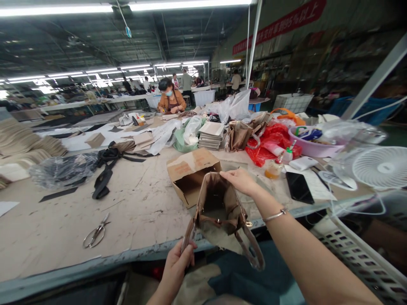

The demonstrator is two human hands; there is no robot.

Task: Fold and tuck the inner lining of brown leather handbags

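Observation:
A brown handbag [219, 212] is held at the table's front edge, its mouth spread so the lining shows. My left hand [178, 264] is closed round the bag's handle on the near left side. With thumb and fingers, my right hand [240, 181] pinches the bag's far top rim. The other handle [254, 252] hangs loose at the right, beside a small gold-coloured metal piece [249, 223]. Directly behind the bag lies an open cardboard box [193, 167], its opening facing me. The bag's underside is partly hidden.
Scissors [95, 233] lie at left, near black straps [106, 173]. Stacked panels [211, 134], red plastic [263, 146], a purple basin [314, 146], a phone [299, 187] and a white fan [381, 167] crowd the right. A white crate [359, 250] stands below. Across the table sits a co-worker [171, 99].

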